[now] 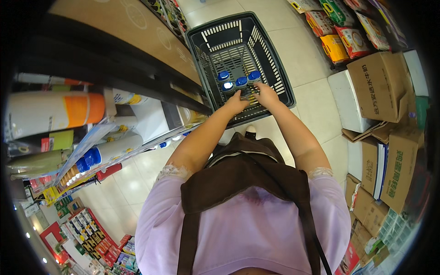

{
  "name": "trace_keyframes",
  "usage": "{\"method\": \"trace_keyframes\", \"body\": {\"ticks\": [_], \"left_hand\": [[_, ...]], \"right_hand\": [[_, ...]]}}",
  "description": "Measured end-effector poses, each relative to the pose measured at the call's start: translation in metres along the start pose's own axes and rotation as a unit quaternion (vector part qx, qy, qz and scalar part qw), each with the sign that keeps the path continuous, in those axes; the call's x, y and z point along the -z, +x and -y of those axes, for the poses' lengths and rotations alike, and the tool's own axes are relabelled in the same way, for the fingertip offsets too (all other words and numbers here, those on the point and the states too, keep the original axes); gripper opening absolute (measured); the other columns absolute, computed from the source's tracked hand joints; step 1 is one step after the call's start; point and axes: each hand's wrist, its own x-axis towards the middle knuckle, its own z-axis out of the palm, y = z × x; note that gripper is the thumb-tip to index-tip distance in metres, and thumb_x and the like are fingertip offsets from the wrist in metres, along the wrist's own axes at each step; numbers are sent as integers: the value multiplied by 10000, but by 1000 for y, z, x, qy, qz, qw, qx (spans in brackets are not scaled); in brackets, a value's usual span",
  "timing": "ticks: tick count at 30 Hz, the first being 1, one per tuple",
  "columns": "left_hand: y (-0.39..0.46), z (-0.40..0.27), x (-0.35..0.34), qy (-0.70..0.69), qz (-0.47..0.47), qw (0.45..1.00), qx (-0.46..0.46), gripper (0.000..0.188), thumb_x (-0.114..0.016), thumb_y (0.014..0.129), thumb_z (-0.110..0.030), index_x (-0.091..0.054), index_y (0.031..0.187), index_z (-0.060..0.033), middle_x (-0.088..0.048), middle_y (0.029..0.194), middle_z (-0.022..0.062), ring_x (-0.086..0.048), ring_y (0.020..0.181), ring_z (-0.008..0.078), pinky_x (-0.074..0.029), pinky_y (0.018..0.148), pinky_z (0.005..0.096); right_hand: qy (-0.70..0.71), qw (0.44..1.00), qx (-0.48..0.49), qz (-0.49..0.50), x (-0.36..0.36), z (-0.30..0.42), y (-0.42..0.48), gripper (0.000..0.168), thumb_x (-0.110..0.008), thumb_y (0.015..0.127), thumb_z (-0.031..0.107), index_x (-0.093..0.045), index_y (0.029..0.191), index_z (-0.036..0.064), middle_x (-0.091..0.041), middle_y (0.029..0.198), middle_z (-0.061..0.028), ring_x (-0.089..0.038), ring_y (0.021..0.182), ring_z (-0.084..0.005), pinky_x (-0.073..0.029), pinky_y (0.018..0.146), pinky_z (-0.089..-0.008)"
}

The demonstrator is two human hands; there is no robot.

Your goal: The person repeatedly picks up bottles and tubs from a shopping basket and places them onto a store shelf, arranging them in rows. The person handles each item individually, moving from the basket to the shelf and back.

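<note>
Several bottles with blue caps stand upright in a dark shopping basket (pixel 288 80), grouped toward its near side. Among them are a left rear bottle (pixel 223 76), one with a bright glare on its cap (pixel 228 86), a middle bottle (pixel 241 81) and a right bottle (pixel 254 76). My left hand (pixel 236 103) reaches over the near rim, thumb and fingers apart, close to the middle bottle. My right hand (pixel 266 95) is just below the right bottle, its fingers spread near the bottle's side. Whether the fingertips touch the bottles is hard to see.
At left, a shelf holds a large white-and-orange container (pixel 55 115) and more blue-capped bottles (pixel 92 160). Cardboard boxes (pixel 378 86) are stacked at right, below bagged goods (pixel 350 41). Pale floor tiles (pixel 311 99) run beside the basket. A dark apron (pixel 240 175) hangs before me.
</note>
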Motion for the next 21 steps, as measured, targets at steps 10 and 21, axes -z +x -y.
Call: {"method": "trace_keyframes", "body": {"ticks": [10, 21], "left_hand": [[18, -37, 15, -80, 18, 994, 70, 921, -653, 738, -192, -70, 1436, -41, -410, 1291, 243, -476, 1129, 315, -435, 870, 350], [59, -3, -3, -45, -45, 997, 44, 884, -662, 727, -252, -164, 1414, -6, -565, 1139, 233, -594, 987, 293, -459, 810, 328]], "right_hand": [[-82, 988, -24, 127, -14, 5, 47, 718, -682, 754, 201, -315, 1371, 218, -573, 1094, -165, -588, 968, -328, -483, 800, -417], [-91, 985, -25, 143, -28, 5, 63, 673, -674, 730, 158, -368, 1329, 182, -595, 1045, -176, -595, 941, -337, -487, 770, -418]]}}
